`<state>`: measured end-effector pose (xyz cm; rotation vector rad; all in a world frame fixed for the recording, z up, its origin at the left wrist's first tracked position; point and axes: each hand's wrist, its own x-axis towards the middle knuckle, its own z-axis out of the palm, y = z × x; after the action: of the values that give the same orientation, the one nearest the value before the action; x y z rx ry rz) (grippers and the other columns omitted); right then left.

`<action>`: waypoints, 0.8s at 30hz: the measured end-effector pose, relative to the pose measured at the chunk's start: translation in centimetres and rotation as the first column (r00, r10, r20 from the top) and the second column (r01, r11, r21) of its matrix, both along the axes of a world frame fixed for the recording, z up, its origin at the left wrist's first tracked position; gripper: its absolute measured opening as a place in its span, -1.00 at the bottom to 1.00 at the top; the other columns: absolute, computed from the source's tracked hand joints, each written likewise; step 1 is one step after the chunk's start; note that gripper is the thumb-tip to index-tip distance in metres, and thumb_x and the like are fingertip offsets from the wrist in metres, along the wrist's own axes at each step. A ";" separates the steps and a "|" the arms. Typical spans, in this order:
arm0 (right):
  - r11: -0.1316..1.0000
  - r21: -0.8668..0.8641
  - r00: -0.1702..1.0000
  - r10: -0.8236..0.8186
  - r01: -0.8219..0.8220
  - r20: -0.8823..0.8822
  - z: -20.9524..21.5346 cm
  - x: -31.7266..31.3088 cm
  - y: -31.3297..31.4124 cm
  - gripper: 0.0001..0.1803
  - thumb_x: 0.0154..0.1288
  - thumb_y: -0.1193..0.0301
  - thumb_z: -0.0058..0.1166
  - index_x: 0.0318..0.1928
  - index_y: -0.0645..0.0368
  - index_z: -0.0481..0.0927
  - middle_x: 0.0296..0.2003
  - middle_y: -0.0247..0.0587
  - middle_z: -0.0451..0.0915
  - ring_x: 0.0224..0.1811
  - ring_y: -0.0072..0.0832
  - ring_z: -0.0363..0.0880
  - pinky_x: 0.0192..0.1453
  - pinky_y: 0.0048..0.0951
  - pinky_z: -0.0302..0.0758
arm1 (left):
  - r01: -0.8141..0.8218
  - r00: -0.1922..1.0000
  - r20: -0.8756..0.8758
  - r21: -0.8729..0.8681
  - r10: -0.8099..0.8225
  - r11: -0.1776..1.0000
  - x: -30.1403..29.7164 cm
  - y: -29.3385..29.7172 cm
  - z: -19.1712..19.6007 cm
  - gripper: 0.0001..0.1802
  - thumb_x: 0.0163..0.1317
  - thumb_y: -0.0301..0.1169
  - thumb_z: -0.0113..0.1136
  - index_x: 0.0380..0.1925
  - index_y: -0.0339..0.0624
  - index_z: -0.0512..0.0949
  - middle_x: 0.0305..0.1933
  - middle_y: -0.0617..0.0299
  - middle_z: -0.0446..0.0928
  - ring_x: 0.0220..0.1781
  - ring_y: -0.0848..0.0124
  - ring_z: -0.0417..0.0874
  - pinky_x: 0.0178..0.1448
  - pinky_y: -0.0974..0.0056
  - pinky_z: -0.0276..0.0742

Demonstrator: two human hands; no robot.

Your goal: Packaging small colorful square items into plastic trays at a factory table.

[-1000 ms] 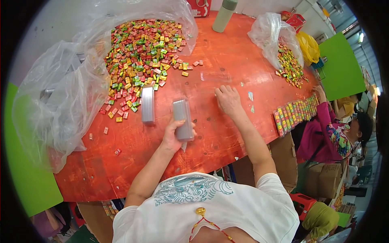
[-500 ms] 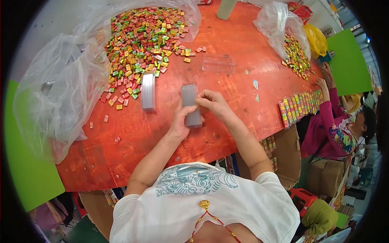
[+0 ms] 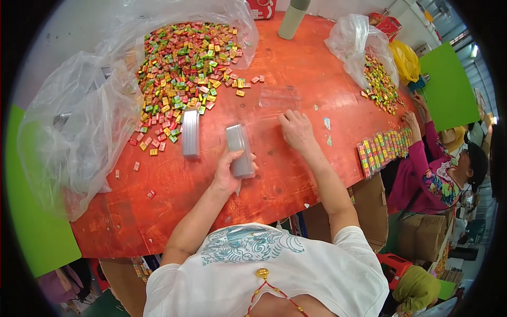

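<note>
My left hand [image 3: 228, 171] is closed around a stack of nested clear plastic trays [image 3: 240, 150], held tilted above the table in front of me. To the right of it, my right hand [image 3: 297, 129] is low over the tabletop with its fingers curled and pinched. A faint, see-through plastic tray [image 3: 268, 119] shows at those fingertips, its outline hard to make out. Just beyond lies another clear tray [image 3: 279, 97], flat on the table. A second stack of clear trays [image 3: 190, 133] stands left of my left hand, beside the small wrapped pieces.
A big heap of small red, yellow and green wrapped pieces [image 3: 185, 68] spills from a clear bag [image 3: 79, 121]. A pale bottle [image 3: 293, 20] stands at the back. Rightward are a smaller heap [image 3: 381, 87], filled packs [image 3: 384, 149] and a co-worker's hands [image 3: 413, 122].
My right hand has left the tray stack and moved right, apparently carrying a clear tray. My left hand still grips the stack, now tilted. The whole view has shifted slightly.
</note>
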<state>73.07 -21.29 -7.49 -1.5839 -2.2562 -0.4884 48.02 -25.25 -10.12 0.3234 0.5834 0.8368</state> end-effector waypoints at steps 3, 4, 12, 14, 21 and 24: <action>0.998 -0.054 0.999 -0.019 0.020 0.026 -1.8 1.1 1.9 -0.86 0.06 0.47 0.15 -0.32 0.08 0.51 -0.34 -0.22 0.43 -0.25 -0.27 0.48 -0.18 -0.23 0.41 | 0.010 1.000 -0.005 0.033 -0.010 0.999 0.4 -0.3 0.5 -0.51 0.11 -0.21 0.18 0.00 -0.22 0.39 -0.23 -0.02 0.59 -0.35 0.10 0.69 -0.37 0.08 0.65; 0.997 -0.058 0.999 -0.043 0.041 -0.031 -2.0 1.4 2.3 -0.88 0.09 0.47 0.12 -0.31 0.07 0.50 -0.32 -0.21 0.43 -0.24 -0.24 0.48 -0.20 -0.19 0.42 | 0.034 0.999 0.019 0.008 -0.034 0.999 0.5 -0.2 0.5 -0.49 0.11 -0.28 0.15 0.08 -0.11 0.33 -0.26 -0.01 0.58 -0.38 0.11 0.68 -0.37 0.09 0.65; 0.899 -0.359 0.673 -0.105 -0.251 -0.732 1.4 -4.8 -1.5 -0.84 0.32 0.34 0.09 -0.23 0.17 0.58 -0.42 -0.31 0.56 -0.38 -0.53 0.52 -0.27 -0.48 0.46 | -0.028 0.995 -0.089 0.061 0.033 0.998 1.7 -0.5 1.5 -0.46 0.12 -0.36 0.12 0.14 -0.04 0.27 -0.27 0.04 0.55 -0.42 0.21 0.65 -0.38 0.16 0.64; 0.628 -0.484 0.211 -0.459 -0.610 -0.863 1.5 -6.5 -3.3 -0.81 0.31 0.30 0.11 -0.30 0.19 0.57 -0.50 -0.35 0.55 -0.46 -0.57 0.48 -0.35 -0.51 0.41 | -0.056 0.990 -0.120 0.187 0.079 0.981 2.3 -0.5 1.7 -0.47 0.12 -0.37 0.12 0.13 -0.09 0.30 -0.25 0.07 0.53 -0.40 0.25 0.64 -0.35 0.20 0.65; 0.611 -0.354 -0.101 -0.584 -0.708 -0.805 2.2 -4.8 -4.8 -0.85 0.34 0.33 0.13 -0.31 0.13 0.59 -0.52 -0.47 0.52 -0.50 -0.72 0.43 -0.43 -0.65 0.31 | 0.055 0.997 0.043 0.171 -0.063 0.984 2.1 -0.8 2.1 -0.49 0.11 -0.24 0.13 0.06 -0.21 0.39 -0.20 0.05 0.57 -0.27 0.19 0.66 -0.24 0.12 0.66; 0.643 -0.397 -0.060 -0.568 -0.655 -0.821 2.7 -3.5 -4.9 -0.86 0.35 0.34 0.12 -0.32 0.13 0.60 -0.53 -0.48 0.52 -0.51 -0.72 0.44 -0.43 -0.65 0.34 | 0.034 0.997 0.072 0.082 -0.040 0.996 1.8 -1.2 2.7 -0.52 0.11 -0.20 0.14 -0.01 -0.23 0.44 -0.19 0.02 0.60 -0.26 0.16 0.68 -0.27 0.11 0.66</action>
<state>69.54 -26.22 -4.79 -1.1577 -0.9950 1.6213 49.77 -26.42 -7.41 0.3750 0.4747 0.8348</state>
